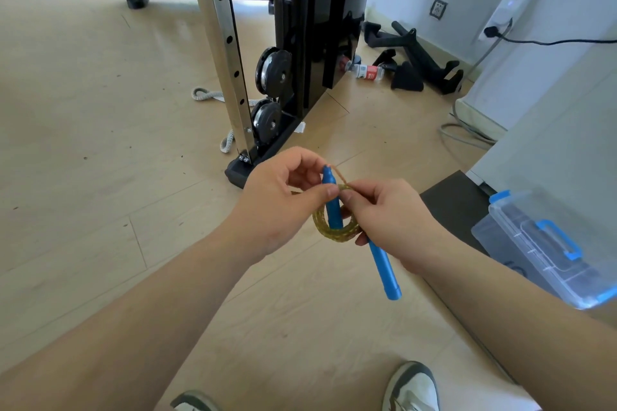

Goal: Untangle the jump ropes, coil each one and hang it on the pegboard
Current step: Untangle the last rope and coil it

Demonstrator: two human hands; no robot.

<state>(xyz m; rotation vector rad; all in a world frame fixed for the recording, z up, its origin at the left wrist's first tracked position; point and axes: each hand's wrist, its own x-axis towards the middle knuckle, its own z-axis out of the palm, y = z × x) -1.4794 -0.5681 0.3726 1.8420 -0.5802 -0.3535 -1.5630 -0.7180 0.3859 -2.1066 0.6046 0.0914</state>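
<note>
A person standing on a pale wooden floor (83,143) holds a jump rope (337,233) in both hands, well above the boards and in front of the body. The yellow cord is wound into a small coil, and one blue handle (332,203) stands upright through it. The left hand (277,207) has its grip pinched together, thumb against fingers, on that handle where a loose strand crosses it. The right hand (394,220) has its grip curled round the right side of the coil and the second blue handle (384,270), which slants down toward the near right.

Beyond the hands stands a black cable machine (300,43) with a perforated steel upright. A grey-white rope (205,94) lies on the floor to its left. To its far right lie a water bottle (365,71) and black bar attachments (420,60). A clear storage box (534,250) with blue latches sits at the right. The toes of two shoes (414,387) show at the near edge.
</note>
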